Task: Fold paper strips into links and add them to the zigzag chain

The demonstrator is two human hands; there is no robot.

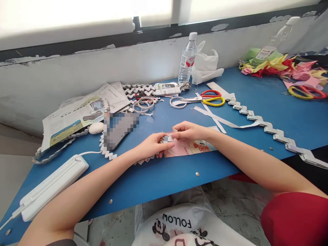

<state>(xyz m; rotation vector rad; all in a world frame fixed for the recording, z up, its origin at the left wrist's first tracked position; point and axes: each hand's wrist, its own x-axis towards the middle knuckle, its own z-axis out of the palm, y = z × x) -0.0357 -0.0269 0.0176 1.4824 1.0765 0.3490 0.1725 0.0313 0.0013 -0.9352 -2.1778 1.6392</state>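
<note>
My left hand (153, 145) is closed on the end of a folded paper chain (168, 138), with the zigzag links running back under my left wrist. From the other side, my right hand (187, 130) pinches that same end, thumb and forefinger together, and the two hands nearly meet. A small pale tip shows above the right fingers; its exact shape is hard to make out. Beneath both hands lies a pink and cream printed sheet (189, 147), partly covered by the right wrist.
Red and yellow scissors (212, 98), paper strips (210, 114) and a long folded chain (269, 128) lie right. Newspapers (82, 111), thin rings (144, 105), a blurred dark phone-like slab (120, 131) and a white power strip (55, 188) lie left. A water bottle (188, 59) stands behind.
</note>
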